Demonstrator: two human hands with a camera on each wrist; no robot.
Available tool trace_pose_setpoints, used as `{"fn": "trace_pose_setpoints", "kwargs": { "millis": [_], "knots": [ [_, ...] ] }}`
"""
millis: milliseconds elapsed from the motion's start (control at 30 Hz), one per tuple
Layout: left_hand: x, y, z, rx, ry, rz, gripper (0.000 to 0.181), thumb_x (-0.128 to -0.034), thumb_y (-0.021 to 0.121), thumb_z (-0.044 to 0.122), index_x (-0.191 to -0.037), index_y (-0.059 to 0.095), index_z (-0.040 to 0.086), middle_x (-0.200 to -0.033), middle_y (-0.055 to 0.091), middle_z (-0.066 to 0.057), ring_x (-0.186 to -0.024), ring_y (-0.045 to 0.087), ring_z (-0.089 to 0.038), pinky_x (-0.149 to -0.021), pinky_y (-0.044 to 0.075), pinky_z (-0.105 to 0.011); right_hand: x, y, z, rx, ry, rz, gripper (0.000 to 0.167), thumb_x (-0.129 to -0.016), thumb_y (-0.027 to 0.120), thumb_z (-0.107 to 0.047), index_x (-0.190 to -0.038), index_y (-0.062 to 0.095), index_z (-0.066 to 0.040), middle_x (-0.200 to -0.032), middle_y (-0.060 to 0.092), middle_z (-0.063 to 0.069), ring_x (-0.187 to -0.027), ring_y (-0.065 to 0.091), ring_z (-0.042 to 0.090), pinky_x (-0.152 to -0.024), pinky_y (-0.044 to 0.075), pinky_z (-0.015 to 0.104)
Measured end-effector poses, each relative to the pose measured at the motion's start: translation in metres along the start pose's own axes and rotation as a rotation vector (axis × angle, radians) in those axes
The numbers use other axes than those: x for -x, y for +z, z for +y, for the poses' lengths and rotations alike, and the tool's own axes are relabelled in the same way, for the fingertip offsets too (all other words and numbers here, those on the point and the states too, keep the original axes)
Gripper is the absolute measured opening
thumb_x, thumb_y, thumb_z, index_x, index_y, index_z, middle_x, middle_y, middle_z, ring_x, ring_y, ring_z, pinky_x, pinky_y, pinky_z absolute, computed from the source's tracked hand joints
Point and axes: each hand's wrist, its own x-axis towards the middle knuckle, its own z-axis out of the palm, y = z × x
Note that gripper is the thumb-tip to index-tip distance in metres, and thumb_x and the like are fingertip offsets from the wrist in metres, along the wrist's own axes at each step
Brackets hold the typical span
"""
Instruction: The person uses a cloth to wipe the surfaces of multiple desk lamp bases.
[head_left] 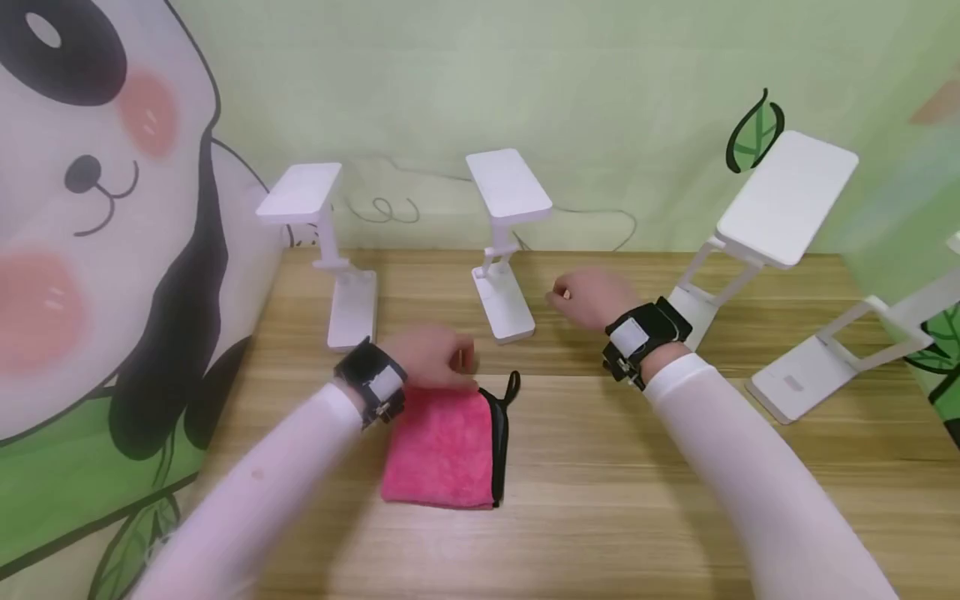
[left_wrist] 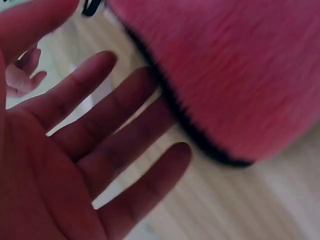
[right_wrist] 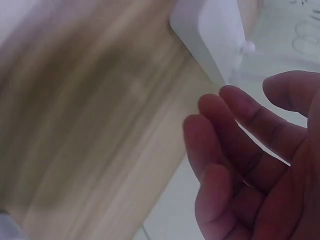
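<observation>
A folded pink plush cloth (head_left: 442, 454) with black edging and a small black hanging loop (head_left: 513, 387) lies on the wooden table. At its far edge is my left hand (head_left: 431, 357). In the left wrist view the fingers (left_wrist: 125, 110) are spread and fairly straight beside the black edging; whether they touch it I cannot tell. My right hand (head_left: 597, 298) hovers to the right of the middle white desk lamp (head_left: 504, 304), its fingers (right_wrist: 200, 135) loosely bent with nothing in them. Part of a white lamp base (right_wrist: 210, 35) shows beyond those fingertips, apart from them.
Another white desk lamp (head_left: 352, 308) stands at the left, and a larger one (head_left: 787, 200) rises just beyond my right wrist. At the far right is a further lamp (head_left: 806, 375), partly out of frame. The green wall (head_left: 637, 100) borders the table's back edge.
</observation>
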Motion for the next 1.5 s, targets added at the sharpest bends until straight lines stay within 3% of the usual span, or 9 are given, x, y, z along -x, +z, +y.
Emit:
{"fn": "trace_pose_setpoints", "kwargs": {
  "millis": [267,400,567,733,867,1000,1067,1333,1500],
  "knots": [
    [0.006,0.016,0.007,-0.100,-0.096,-0.081,0.049,-0.0733,0.097,0.052,-0.103,0.074,0.022,-0.085,0.067,0.008,-0.082,0.063,-0.015,-0.074,0.052,-0.038,0.004,0.017,-0.014,-0.011,-0.052,-0.018,0.036,-0.109,0.057,-0.035,-0.123,0.078,-0.009,-0.112,0.077,0.009,-0.090,0.067,0.026,-0.080,0.056,0.045],
    [0.005,0.019,0.007,-0.092,-0.149,-0.103,0.046,-0.0729,0.098,0.051,-0.098,0.076,0.019,-0.083,0.069,0.007,-0.080,0.064,-0.016,-0.072,0.052,-0.039,0.007,0.020,-0.022,-0.027,-0.067,-0.028,0.037,-0.110,0.058,-0.036,-0.125,0.078,-0.009,-0.113,0.077,0.008,-0.090,0.067,0.024,-0.080,0.056,0.044],
    [0.007,0.022,0.005,0.016,-0.167,-0.142,0.037,-0.0780,0.096,0.045,-0.090,0.075,0.016,-0.078,0.068,0.005,-0.075,0.063,-0.016,-0.067,0.051,-0.034,0.009,0.021,-0.027,-0.039,-0.082,-0.030,0.036,-0.110,0.057,-0.036,-0.124,0.078,-0.010,-0.107,0.077,0.007,-0.085,0.066,0.023,-0.074,0.056,0.042],
    [0.009,0.020,-0.002,0.207,-0.075,-0.168,0.030,-0.0875,0.088,0.037,-0.081,0.066,0.018,-0.070,0.056,0.007,-0.068,0.052,-0.012,-0.063,0.044,-0.030,0.008,0.026,-0.024,-0.047,-0.088,-0.021,0.035,-0.109,0.057,-0.035,-0.120,0.079,-0.010,-0.100,0.075,0.005,-0.080,0.065,0.022,-0.069,0.054,0.039],
    [0.010,0.017,-0.005,0.357,-0.007,-0.160,0.024,-0.0934,0.079,0.035,-0.097,0.067,0.015,-0.083,0.059,0.002,-0.080,0.056,-0.014,-0.075,0.047,-0.034,0.007,0.028,-0.021,-0.054,-0.097,-0.013,0.035,-0.109,0.057,-0.033,-0.121,0.079,-0.009,-0.101,0.075,0.005,-0.082,0.065,0.022,-0.072,0.055,0.040],
    [0.010,0.017,-0.004,0.483,-0.056,-0.078,0.053,-0.0980,0.074,0.045,-0.138,0.066,0.010,-0.116,0.068,-0.004,-0.106,0.061,-0.018,-0.098,0.049,-0.041,0.009,0.025,-0.021,-0.070,-0.103,-0.001,0.035,-0.109,0.057,-0.033,-0.126,0.077,-0.010,-0.106,0.076,0.006,-0.089,0.067,0.023,-0.079,0.056,0.043],
    [0.009,0.021,-0.002,0.563,-0.087,-0.012,0.060,-0.0998,0.071,0.047,-0.146,0.060,0.010,-0.121,0.069,-0.006,-0.109,0.063,-0.019,-0.100,0.050,-0.042,0.012,0.021,-0.022,-0.081,-0.100,0.009,0.036,-0.110,0.056,-0.033,-0.129,0.076,-0.010,-0.107,0.075,0.007,-0.091,0.067,0.024,-0.081,0.056,0.045],
    [0.000,0.047,0.025,1.146,-0.171,0.234,0.038,-0.1041,0.071,0.037,-0.124,0.068,0.005,-0.089,0.069,-0.004,-0.077,0.064,-0.017,-0.070,0.052,-0.030,0.031,0.008,-0.038,-0.100,-0.148,0.080,0.043,-0.110,0.057,-0.035,-0.142,0.069,-0.010,-0.130,0.073,0.011,-0.121,0.068,0.029,-0.098,0.056,0.050],
    [-0.003,0.055,0.047,1.520,-0.248,0.340,0.036,-0.1062,0.069,0.034,-0.129,0.066,0.006,-0.089,0.073,-0.003,-0.074,0.070,-0.015,-0.067,0.057,-0.029,0.052,0.004,-0.052,-0.034,-0.254,0.133,0.054,-0.106,0.064,-0.039,-0.151,0.061,-0.009,-0.143,0.066,0.016,-0.130,0.064,0.035,-0.102,0.054,0.054]
  ]
}}
